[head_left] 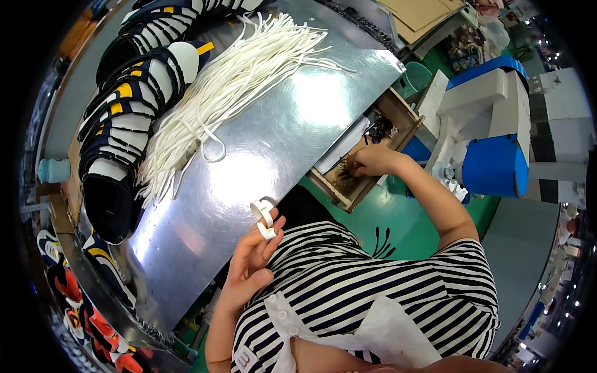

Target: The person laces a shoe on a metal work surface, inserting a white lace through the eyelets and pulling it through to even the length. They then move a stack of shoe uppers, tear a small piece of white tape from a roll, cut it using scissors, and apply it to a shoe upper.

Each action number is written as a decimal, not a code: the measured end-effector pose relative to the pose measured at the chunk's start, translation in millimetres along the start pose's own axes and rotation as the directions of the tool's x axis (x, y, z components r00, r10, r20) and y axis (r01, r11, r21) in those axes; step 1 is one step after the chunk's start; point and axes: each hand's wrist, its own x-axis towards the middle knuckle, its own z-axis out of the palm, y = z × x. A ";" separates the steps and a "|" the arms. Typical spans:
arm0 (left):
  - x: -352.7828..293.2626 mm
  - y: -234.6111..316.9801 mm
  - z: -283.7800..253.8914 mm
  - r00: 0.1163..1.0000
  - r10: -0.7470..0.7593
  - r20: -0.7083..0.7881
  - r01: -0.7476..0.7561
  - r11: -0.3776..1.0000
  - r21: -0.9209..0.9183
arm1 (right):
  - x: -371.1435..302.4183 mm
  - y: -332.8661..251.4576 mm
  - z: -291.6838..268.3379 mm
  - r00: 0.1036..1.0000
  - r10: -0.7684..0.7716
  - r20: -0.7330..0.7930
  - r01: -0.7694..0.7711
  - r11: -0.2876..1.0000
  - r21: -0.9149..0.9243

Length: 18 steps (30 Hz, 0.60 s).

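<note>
- Striped shirt (373, 280) nearest, its wearer close to the bench (249, 171), presumably keeping bench and drawer (328, 191) both reachable.
- Left hand (249, 264) beside the bench edge, thumb apart from loosely curled fingers; white bands (266, 232) sit at those fingers, probably to stay handy.
- Right hand (373, 161) dips into the drawer; whether it grips anything, I cannot tell.
- White laces (230, 87) lie lengthwise, likely against tangling; shoes (134, 112) nest beside them, seemingly saving room.

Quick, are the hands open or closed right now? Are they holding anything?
Left hand: open, fingers loosely bent, white bands at the fingertips.
Right hand: in the drawer; can't tell if it's closed or holding something.
</note>
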 end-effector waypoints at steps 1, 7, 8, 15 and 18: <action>4.5 0.8 1.2 1.000 -0.011 0.005 0.011 1.000 -0.001 | 2.1 -1.0 -0.4 1.000 0.004 -0.015 -0.004 1.000 -0.029; 37.8 0.7 6.8 0.984 -0.168 0.061 0.173 0.982 -0.082 | -21.7 -43.1 -19.5 0.979 0.074 -0.189 -0.058 0.995 0.086; 44.5 -0.1 8.6 0.973 -0.215 0.089 0.224 0.969 -0.108 | -29.9 -46.7 -18.6 0.961 0.000 -0.277 0.087 0.949 0.303; 75.7 -12.8 17.9 0.906 -0.325 0.271 0.375 0.913 -0.162 | -40.6 -85.6 -18.4 0.928 -0.297 -0.224 0.368 0.651 0.664; 71.3 -13.5 11.0 0.956 -0.243 0.165 0.275 0.939 -0.208 | -50.0 -72.0 -32.8 0.942 -0.217 -0.256 0.328 0.749 0.575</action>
